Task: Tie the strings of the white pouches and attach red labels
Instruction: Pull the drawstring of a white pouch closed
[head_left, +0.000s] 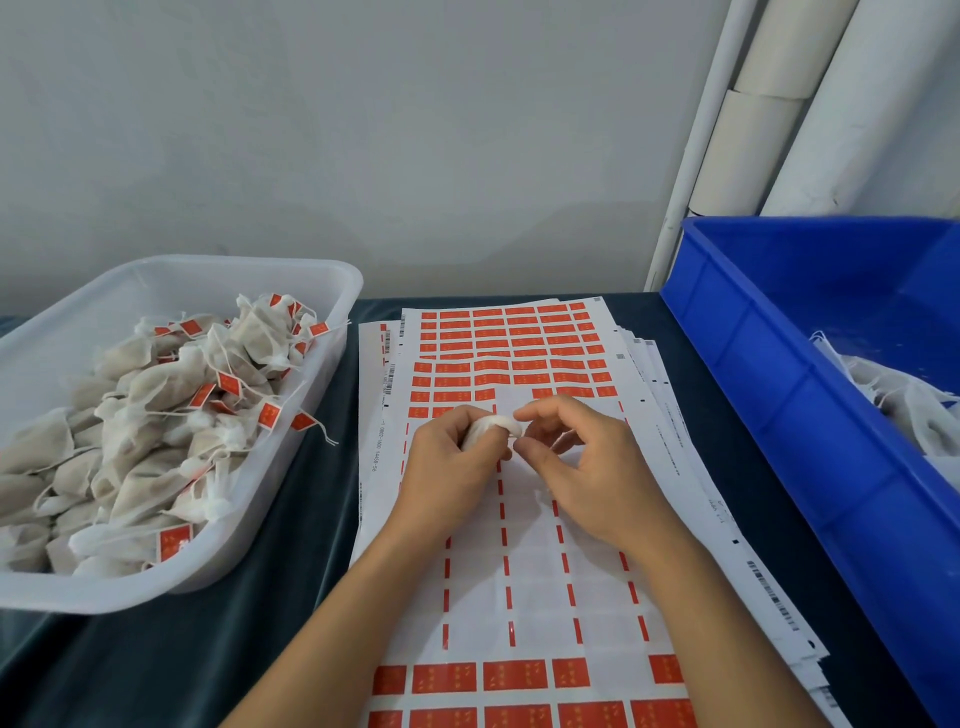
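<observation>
Gripping a white pouch (491, 428), the left hand (452, 467) curls closed around it above the label sheets (519, 571); right hand (587, 467), at 3 o'clock, pinches its top.

A small white pouch (488, 428), bunched, sits above the sheet of red labels (511, 358).
</observation>
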